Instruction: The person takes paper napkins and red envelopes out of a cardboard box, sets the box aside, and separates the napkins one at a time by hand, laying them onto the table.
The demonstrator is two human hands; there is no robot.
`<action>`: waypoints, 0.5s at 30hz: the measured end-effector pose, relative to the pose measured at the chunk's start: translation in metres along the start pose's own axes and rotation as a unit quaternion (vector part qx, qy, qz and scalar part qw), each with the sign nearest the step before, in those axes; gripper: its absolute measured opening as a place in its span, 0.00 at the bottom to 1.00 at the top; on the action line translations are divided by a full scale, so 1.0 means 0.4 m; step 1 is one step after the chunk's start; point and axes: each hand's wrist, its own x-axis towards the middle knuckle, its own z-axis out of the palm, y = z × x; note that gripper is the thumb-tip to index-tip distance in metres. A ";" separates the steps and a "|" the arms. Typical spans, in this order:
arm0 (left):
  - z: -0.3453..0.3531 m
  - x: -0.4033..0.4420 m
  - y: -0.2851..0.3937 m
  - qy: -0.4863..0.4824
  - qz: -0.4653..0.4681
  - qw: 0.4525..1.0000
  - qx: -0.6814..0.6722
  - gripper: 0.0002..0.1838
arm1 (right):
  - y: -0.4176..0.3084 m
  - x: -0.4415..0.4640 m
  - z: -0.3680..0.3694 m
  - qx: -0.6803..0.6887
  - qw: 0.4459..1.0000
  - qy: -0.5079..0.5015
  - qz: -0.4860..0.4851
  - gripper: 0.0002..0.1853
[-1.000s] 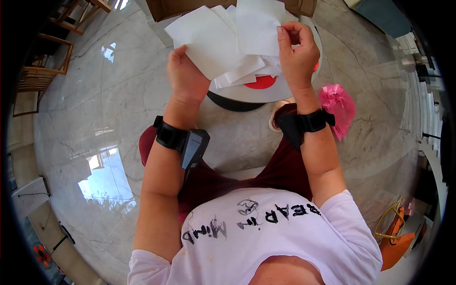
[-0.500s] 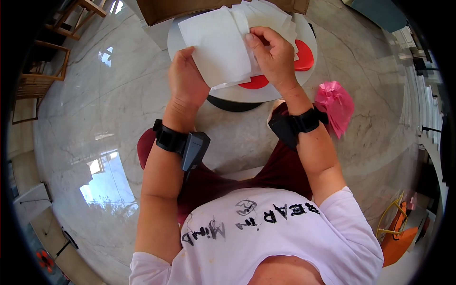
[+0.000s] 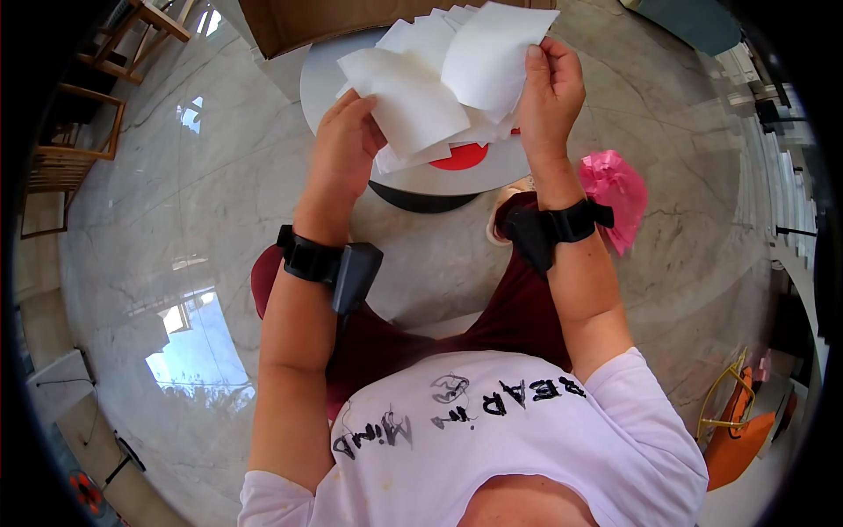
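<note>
My left hand (image 3: 347,145) pinches the left edge of a thin white sheet (image 3: 408,104), thumb on top. My right hand (image 3: 553,98) grips the right edge of another white sheet (image 3: 493,57), which is raised and slightly curved. Between and beneath them, a loose pile of similar white sheets (image 3: 420,42) spreads over a round pale table (image 3: 323,97). A red flat thing (image 3: 460,158) shows partly from under the sheets. Whether each hand holds one sheet or more I cannot tell.
A cardboard box (image 3: 307,22) stands behind the table. On the floor to the right lies a pink plastic bag (image 3: 615,198). An orange bag (image 3: 738,452) is at the lower right, and wooden chairs (image 3: 83,132) are at the far left.
My right hand has moved right and up with a white sheet, parting it from the one in my left hand. The red thing on the right is now mostly covered.
</note>
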 end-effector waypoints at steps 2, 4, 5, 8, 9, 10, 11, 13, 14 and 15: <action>0.015 -0.001 -0.002 0.022 0.033 0.994 0.104 0.21 | -0.011 -0.001 0.002 0.027 1.000 -0.002 -0.006 0.08; 0.010 0.007 -0.007 0.052 0.120 0.982 0.137 0.22 | -0.013 0.000 -0.001 0.056 0.998 -0.001 -0.002 0.09; 0.007 0.012 -0.012 0.067 0.163 0.972 0.153 0.23 | -0.009 0.000 -0.006 0.072 0.997 0.001 0.006 0.09; 0.008 0.022 -0.032 0.219 0.261 0.911 0.231 0.24 | -0.012 0.002 -0.007 0.122 0.991 -0.010 0.046 0.09; 0.004 0.023 -0.032 0.214 0.265 0.899 0.274 0.24 | -0.013 0.002 -0.006 0.138 0.988 -0.017 0.062 0.08; -0.003 0.021 -0.031 0.209 0.269 0.886 0.316 0.24 | -0.017 -0.002 -0.005 0.156 0.982 -0.040 0.098 0.08; -0.008 0.020 -0.030 0.204 0.271 0.870 0.358 0.23 | -0.023 -0.009 -0.003 0.173 0.974 -0.064 0.135 0.08; 0.004 0.017 -0.026 0.161 0.289 0.911 0.245 0.22 | -0.038 -0.021 0.005 0.188 0.959 -0.113 0.179 0.08; 0.010 0.016 -0.018 0.138 0.298 0.926 0.187 0.21 | -0.046 -0.026 0.011 0.186 0.955 -0.136 0.185 0.08; 0.014 0.005 0.001 0.090 0.251 0.952 0.151 0.21 | -0.053 -0.030 0.016 0.184 0.951 -0.159 0.192 0.08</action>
